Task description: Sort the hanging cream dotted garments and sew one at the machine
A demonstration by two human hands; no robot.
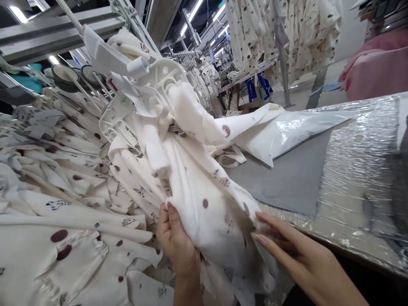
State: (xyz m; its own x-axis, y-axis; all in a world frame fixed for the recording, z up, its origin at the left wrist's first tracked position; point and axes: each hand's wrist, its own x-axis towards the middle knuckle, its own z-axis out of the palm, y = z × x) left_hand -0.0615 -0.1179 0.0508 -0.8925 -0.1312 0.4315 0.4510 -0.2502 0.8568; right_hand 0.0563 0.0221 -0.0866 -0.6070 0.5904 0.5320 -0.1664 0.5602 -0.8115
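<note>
The white spotted garment [197, 187] hangs from a white plastic hanger clamp [149, 85] at the table's edge. Your left hand [174, 242] pinches its lower fabric, thumb pressed on the cloth. Your right hand [296, 255] lies with fingers straight and loose against the hem. A row of matching garments [63, 191] hangs at left; a foil-covered table [357, 178] with a grey sheet [287, 178] lies at right.
</note>
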